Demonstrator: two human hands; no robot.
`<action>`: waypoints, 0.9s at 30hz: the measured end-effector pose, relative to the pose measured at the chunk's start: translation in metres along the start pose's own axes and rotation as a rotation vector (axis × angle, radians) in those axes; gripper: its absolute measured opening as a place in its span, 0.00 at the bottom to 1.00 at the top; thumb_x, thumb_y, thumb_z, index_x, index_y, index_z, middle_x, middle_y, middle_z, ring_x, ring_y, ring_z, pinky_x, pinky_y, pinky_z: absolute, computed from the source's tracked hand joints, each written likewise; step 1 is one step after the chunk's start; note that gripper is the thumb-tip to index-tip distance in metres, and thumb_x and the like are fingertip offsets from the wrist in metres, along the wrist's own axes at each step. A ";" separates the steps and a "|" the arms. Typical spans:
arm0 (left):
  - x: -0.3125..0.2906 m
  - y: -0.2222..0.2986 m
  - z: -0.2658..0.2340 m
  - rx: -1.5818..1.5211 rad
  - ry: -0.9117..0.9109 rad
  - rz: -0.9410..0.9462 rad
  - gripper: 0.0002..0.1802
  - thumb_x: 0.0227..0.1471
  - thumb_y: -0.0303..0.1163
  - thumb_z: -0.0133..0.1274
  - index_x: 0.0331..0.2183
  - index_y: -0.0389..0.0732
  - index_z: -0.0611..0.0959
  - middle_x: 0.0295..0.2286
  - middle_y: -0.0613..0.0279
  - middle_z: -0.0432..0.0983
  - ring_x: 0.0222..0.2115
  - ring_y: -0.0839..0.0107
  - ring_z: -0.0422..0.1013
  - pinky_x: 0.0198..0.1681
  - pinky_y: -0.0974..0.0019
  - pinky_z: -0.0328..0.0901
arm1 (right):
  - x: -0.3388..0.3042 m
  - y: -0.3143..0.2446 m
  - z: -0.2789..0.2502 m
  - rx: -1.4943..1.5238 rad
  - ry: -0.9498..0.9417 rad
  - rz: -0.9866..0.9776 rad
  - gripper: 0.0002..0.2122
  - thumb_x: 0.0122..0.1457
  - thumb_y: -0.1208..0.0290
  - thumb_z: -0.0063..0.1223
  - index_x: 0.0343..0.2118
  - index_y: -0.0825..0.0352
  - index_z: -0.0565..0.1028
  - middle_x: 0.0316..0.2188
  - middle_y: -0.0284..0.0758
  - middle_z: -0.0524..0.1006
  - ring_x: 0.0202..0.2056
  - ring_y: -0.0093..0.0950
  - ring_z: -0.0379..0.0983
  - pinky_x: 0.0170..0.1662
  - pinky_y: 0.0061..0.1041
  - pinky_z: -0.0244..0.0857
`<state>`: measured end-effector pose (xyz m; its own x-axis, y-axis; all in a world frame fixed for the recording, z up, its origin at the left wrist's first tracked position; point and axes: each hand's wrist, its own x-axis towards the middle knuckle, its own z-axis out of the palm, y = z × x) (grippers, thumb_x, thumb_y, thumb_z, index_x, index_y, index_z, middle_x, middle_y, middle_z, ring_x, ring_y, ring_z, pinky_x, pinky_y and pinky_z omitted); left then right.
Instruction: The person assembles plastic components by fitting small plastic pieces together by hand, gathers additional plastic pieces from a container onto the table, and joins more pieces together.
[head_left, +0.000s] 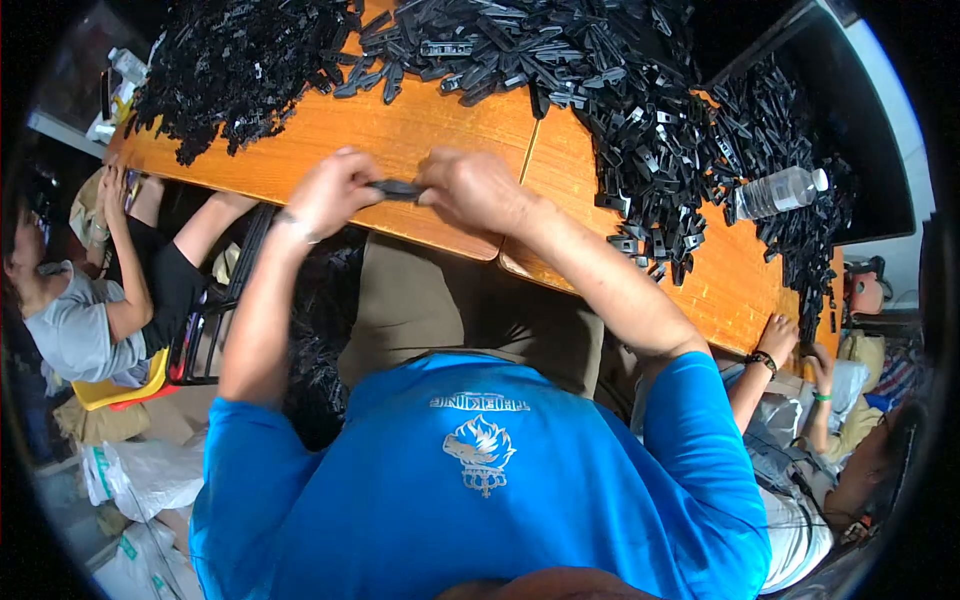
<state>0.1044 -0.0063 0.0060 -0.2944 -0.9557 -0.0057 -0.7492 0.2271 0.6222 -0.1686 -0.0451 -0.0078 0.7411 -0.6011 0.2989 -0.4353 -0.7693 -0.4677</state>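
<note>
Left hand (335,192) and right hand (476,186) pinch 1 black piece (399,190) by opposite ends. I see black parts (560,60) heaped beyond.

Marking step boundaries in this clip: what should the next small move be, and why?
I'd probably firm up the pinch at both ends of the black part: the left hand and right hand hold it between them by the fingers, near the edge of the wooden table, where a slip could drop it.

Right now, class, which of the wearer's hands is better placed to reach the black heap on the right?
Probably the right hand: nearer that heap, though it and the left hand both hold the dark piece.
</note>
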 end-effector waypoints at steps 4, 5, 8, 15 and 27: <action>-0.044 -0.037 -0.068 -0.093 -0.141 -0.145 0.16 0.54 0.19 0.63 0.46 0.38 0.86 0.39 0.60 0.79 0.40 0.69 0.76 0.46 0.66 0.71 | -0.039 -0.010 -0.023 0.060 0.104 0.011 0.08 0.60 0.64 0.67 0.39 0.60 0.85 0.37 0.37 0.81 0.36 0.43 0.82 0.39 0.41 0.76; -0.037 -0.031 -0.068 -0.096 -0.139 -0.140 0.16 0.54 0.19 0.63 0.46 0.38 0.86 0.39 0.60 0.79 0.40 0.69 0.76 0.46 0.66 0.71 | -0.054 -0.003 -0.034 0.009 0.142 0.068 0.08 0.60 0.65 0.67 0.40 0.59 0.85 0.36 0.37 0.81 0.36 0.42 0.82 0.39 0.40 0.76; 0.014 0.018 -0.040 0.065 0.174 0.044 0.19 0.60 0.25 0.60 0.53 0.38 0.84 0.43 0.55 0.80 0.44 0.63 0.79 0.50 0.62 0.73 | -0.103 -0.002 -0.079 -0.139 0.298 0.256 0.07 0.60 0.72 0.66 0.41 0.61 0.85 0.37 0.36 0.82 0.37 0.40 0.83 0.39 0.37 0.78; 0.137 0.071 0.066 0.179 0.449 0.145 0.32 0.58 0.33 0.66 0.62 0.49 0.76 0.55 0.54 0.75 0.57 0.51 0.72 0.58 0.52 0.71 | -0.163 -0.021 -0.097 -0.482 0.356 0.676 0.17 0.60 0.73 0.68 0.52 0.61 0.83 0.43 0.39 0.80 0.36 0.44 0.82 0.39 0.36 0.77; 0.130 0.047 0.083 0.085 0.488 0.254 0.25 0.54 0.22 0.64 0.53 0.47 0.80 0.46 0.55 0.79 0.51 0.49 0.74 0.54 0.50 0.71 | -0.118 0.022 -0.061 -0.472 0.332 0.459 0.18 0.59 0.75 0.66 0.53 0.63 0.82 0.44 0.39 0.79 0.40 0.43 0.82 0.41 0.39 0.78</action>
<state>-0.0182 -0.1039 -0.0310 -0.1782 -0.8399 0.5126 -0.7417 0.4570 0.4909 -0.2967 -0.0041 -0.0022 0.2707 -0.8612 0.4301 -0.8933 -0.3913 -0.2211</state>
